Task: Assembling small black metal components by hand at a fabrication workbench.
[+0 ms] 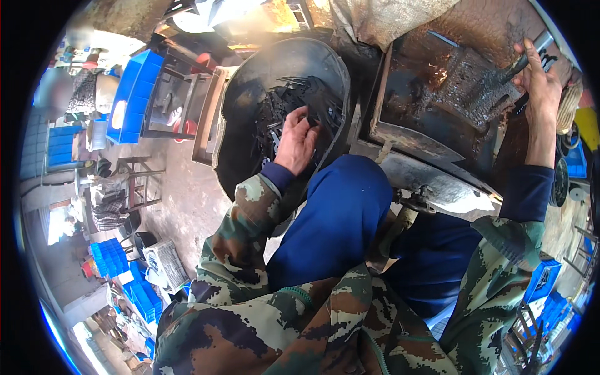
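The left hand is down inside a big dark tub (pixel 250 81), fingers loosely bent over dark strips (pixel 325 103) heaped toward the tub's right rim — whether it pinches any, I can't tell from here. The right hand (pixel 540 84) is raised by the right edge of a greasy metal tray (pixel 400 103), fingers at a dark handle (pixel 515 67) — its grip is unclear.
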Demonstrator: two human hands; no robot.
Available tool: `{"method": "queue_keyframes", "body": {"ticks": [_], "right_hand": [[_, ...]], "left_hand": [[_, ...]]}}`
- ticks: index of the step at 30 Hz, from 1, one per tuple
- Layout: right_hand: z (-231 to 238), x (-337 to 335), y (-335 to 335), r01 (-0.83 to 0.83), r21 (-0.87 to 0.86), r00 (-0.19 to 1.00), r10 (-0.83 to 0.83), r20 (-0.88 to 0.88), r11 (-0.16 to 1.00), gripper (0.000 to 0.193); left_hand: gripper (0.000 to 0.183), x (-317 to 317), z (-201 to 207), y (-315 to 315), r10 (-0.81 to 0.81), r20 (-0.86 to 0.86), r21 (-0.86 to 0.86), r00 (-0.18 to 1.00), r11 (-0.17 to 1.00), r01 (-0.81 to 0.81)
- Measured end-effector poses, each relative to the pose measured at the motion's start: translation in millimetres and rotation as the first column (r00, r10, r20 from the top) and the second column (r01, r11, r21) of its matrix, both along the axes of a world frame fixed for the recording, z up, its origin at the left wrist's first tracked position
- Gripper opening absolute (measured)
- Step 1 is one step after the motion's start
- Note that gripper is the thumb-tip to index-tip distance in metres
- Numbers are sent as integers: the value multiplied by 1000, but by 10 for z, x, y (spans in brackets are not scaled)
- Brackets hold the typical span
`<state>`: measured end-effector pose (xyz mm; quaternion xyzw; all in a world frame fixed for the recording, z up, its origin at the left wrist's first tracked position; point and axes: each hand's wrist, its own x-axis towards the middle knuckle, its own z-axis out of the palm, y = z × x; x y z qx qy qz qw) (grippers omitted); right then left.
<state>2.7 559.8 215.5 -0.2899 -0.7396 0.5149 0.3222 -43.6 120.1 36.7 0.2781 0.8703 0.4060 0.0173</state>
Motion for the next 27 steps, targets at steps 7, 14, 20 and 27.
{"method": "queue_keyframes", "body": {"ticks": [7, 14, 20, 27], "right_hand": [[33, 14, -10, -17, -14, 1000, 17, 1, 1000, 34], [41, -14, 25, -23, -44, 999, 22, -30, 999, 34], [51, -70, -25, 41, 157, 985, -67, 161, 987, 34], [16, -23, 200, -42, 27, 996, 39, 83, 999, 30]], "left_hand": [[14, 115, 922, 516, -103, 234, 233, 967, 971, 47], [12, 223, 1721, 1468, -316, -187, 346, 930, 865, 363], [18, 549, 1822, 2497, -313, -115, 527, 943, 785, 325], [21, 477, 1689, 2804, -416, 119, 708, 901, 672, 217]]}}
